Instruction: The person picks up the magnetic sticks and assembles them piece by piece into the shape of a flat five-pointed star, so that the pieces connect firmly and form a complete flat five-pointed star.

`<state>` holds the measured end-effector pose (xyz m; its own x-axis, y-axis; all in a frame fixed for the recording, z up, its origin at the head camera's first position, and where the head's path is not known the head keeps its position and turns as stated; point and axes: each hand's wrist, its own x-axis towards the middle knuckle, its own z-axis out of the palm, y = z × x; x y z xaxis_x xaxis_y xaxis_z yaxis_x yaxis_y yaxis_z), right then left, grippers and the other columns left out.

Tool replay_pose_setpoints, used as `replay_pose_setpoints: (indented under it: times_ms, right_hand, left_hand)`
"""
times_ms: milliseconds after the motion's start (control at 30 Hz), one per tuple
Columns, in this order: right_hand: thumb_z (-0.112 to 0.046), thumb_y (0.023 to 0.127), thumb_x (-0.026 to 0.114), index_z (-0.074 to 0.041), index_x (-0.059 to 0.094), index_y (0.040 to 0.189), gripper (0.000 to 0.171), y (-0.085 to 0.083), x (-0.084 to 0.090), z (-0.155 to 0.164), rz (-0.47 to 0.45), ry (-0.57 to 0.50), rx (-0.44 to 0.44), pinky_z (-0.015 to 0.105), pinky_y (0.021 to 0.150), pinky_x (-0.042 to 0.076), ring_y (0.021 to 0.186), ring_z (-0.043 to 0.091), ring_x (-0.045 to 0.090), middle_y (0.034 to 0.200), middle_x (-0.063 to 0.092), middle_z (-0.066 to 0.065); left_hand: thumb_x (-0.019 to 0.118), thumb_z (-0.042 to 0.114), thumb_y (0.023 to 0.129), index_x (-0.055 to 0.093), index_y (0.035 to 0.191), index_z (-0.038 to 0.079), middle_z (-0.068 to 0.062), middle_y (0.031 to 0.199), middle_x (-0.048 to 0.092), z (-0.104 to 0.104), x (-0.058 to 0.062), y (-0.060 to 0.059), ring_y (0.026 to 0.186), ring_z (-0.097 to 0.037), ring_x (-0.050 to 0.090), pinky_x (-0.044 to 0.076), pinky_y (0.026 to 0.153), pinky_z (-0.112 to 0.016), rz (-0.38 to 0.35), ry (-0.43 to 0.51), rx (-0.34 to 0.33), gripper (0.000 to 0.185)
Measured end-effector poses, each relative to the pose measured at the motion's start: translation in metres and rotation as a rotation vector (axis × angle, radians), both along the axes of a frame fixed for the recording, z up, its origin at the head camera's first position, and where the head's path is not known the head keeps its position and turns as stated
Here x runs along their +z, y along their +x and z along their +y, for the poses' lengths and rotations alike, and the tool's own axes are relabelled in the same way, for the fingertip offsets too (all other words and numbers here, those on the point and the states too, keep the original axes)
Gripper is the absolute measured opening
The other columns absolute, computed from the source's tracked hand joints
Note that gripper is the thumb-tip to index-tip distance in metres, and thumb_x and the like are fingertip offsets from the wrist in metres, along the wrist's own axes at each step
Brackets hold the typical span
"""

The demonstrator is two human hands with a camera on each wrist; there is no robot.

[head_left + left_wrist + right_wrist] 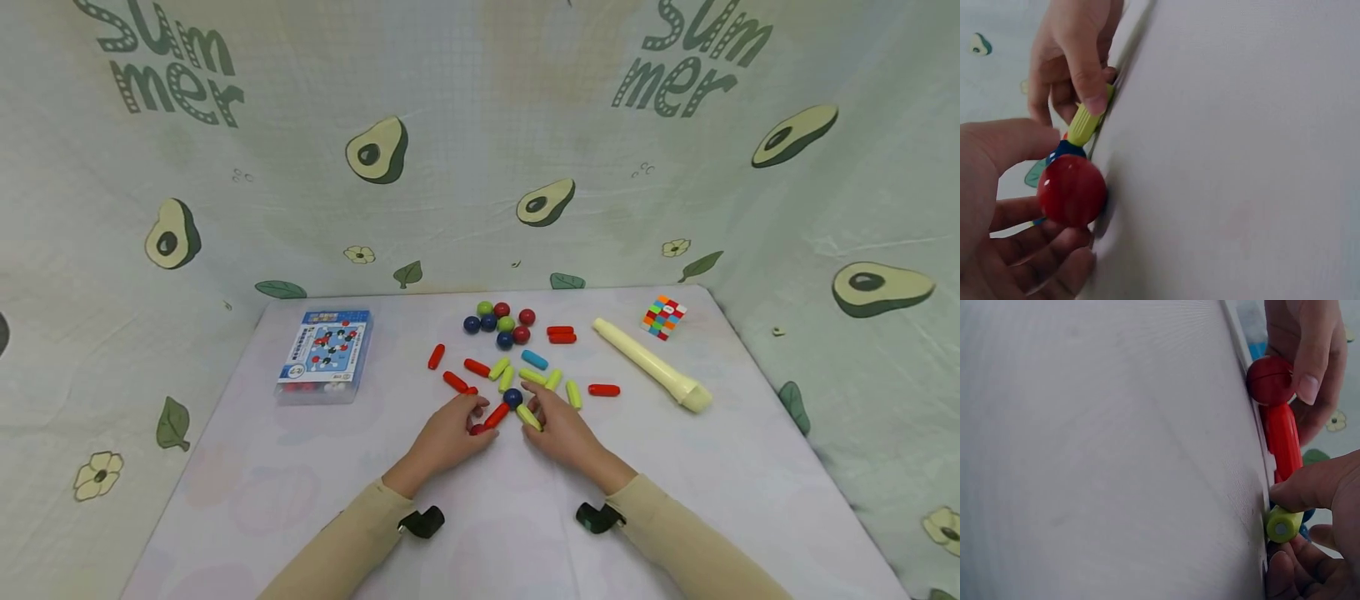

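Near the middle of the table, my left hand (pixel 452 432) holds a red ball (pixel 1072 190) between thumb and fingers. A red rod (pixel 497 416) runs from that ball to a dark blue ball (pixel 513 397). On the other side my right hand (pixel 564 425) pinches a yellow-green rod (pixel 528 417), whose far end meets the blue ball. A grey disc shows in this rod's near end in the right wrist view. Another red rod (pixel 455 382) lies just beyond the left fingers, and a yellow-green rod (pixel 573 394) lies beyond the right hand.
Several red, blue and green balls (pixel 506 323) cluster at the back. Loose rods, including a blue rod (pixel 535 359), lie before them. A boxed set (pixel 324 358) stands left; a pale yellow tube (pixel 651 363) and a puzzle cube (pixel 663 317) lie right.
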<state>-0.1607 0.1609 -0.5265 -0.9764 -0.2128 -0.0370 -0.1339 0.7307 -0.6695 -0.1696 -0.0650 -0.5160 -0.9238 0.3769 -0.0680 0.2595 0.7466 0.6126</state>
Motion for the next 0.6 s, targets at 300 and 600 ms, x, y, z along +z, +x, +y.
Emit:
replay_pose_setpoints:
  times_ms: [300,600]
  right_hand:
    - [-0.014,0.087,0.08,-0.011,0.049,0.147,0.068,0.0,-0.002,-0.001,-0.007,0.0,0.027,0.027,0.07,0.05,0.083,0.012,0.054,0.105,0.059,-0.004]
    - [-0.01,0.088,0.076,-0.008,0.055,0.141,0.057,0.002,-0.003,-0.001,0.04,0.023,0.03,0.026,0.066,0.047,0.079,0.011,0.051,0.102,0.058,-0.004]
  left_hand:
    - [0.076,0.034,0.093,0.062,0.137,0.012,0.001,0.109,0.066,0.023,-0.008,-0.009,0.083,-0.01,0.055,0.051,0.072,-0.022,0.146,-0.022,0.0,0.051]
    - [0.077,0.029,0.092,0.063,0.138,0.016,-0.002,0.11,0.068,0.032,-0.013,-0.013,0.092,-0.012,0.063,0.056,0.081,-0.028,0.215,-0.014,0.023,0.05]
